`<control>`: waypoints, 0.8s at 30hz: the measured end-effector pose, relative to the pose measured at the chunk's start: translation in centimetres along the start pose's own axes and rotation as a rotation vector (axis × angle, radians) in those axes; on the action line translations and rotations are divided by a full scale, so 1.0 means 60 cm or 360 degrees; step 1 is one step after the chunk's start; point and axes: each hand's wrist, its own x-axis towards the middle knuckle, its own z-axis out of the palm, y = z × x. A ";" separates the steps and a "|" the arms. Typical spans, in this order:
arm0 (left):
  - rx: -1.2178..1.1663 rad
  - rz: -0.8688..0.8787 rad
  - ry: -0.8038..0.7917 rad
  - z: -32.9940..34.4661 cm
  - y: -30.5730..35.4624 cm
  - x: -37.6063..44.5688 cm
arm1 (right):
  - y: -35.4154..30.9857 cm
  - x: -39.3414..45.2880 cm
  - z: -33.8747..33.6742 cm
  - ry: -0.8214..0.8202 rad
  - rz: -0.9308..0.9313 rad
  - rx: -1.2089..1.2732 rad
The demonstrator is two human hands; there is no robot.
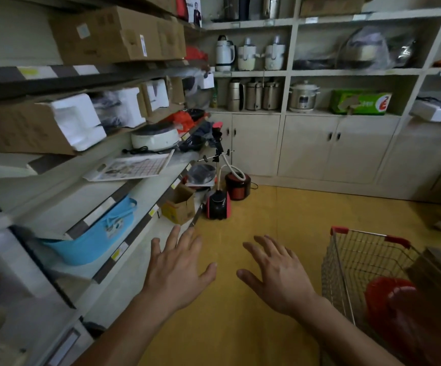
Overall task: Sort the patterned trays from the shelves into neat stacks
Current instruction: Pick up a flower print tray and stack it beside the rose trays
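Observation:
A flat patterned tray (132, 167) with a checked print lies on a middle shelf at the left, partly overhanging its edge. My left hand (178, 270) is stretched out with fingers spread, below and right of the tray, holding nothing. My right hand (277, 276) hovers beside it over the yellow floor, fingers straight and spread, also empty. Both hands are well apart from the tray.
The left shelving (103, 270) holds cardboard boxes (116, 35), a white cooker (156, 138) and a blue basket (92, 239). A wire shopping cart (359, 260) with a red object stands at right. A garment steamer (218, 204) and a red pot (237, 186) sit on the floor ahead. White cabinets (309, 146) line the back wall.

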 end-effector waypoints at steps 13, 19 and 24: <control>-0.0080 -0.0032 -0.0067 0.083 -0.037 0.255 | 0.110 0.244 0.055 -0.0135 0.0023 -0.0062; -0.0175 -0.0054 -0.0032 0.111 -0.097 0.423 | 0.134 0.413 0.064 -0.0184 0.0000 -0.0143; -0.0199 -0.0099 -0.0007 0.130 -0.149 0.535 | 0.149 0.543 0.076 -0.0152 -0.0029 -0.0130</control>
